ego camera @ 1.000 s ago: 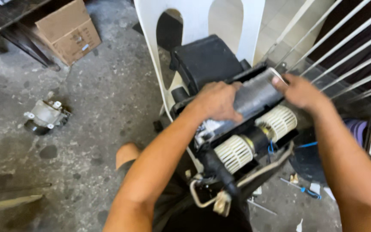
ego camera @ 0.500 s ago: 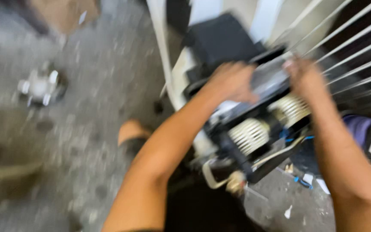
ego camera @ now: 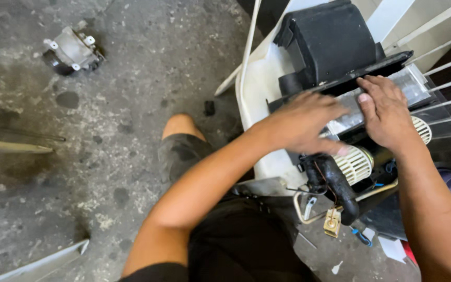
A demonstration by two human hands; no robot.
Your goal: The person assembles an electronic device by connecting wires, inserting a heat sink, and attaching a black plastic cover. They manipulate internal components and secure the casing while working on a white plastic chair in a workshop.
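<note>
A black blower unit (ego camera: 335, 47) with a silver finned core (ego camera: 408, 83) and cream squirrel-cage fans (ego camera: 353, 163) rests on a white plastic chair (ego camera: 259, 89). My left hand (ego camera: 301, 124) lies flat on the unit's front, fingers spread over the core and housing edge. My right hand (ego camera: 384, 112) presses on the core beside it, thumb touching the black frame. A black hose and a small brass fitting (ego camera: 332, 222) hang below the unit. Neither hand clearly wraps around anything.
A grey metal compressor-like part (ego camera: 71, 49) lies on the stained concrete floor at upper left. A flat metal strip (ego camera: 11, 147) lies at left, another (ego camera: 43, 263) at bottom left. White bars (ego camera: 444, 62) run behind the chair. My knee (ego camera: 181, 128) sticks out below.
The view has swung right and down. Both hands have slid closer together on the unit's core; my right hand moved from the far right end toward the middle.
</note>
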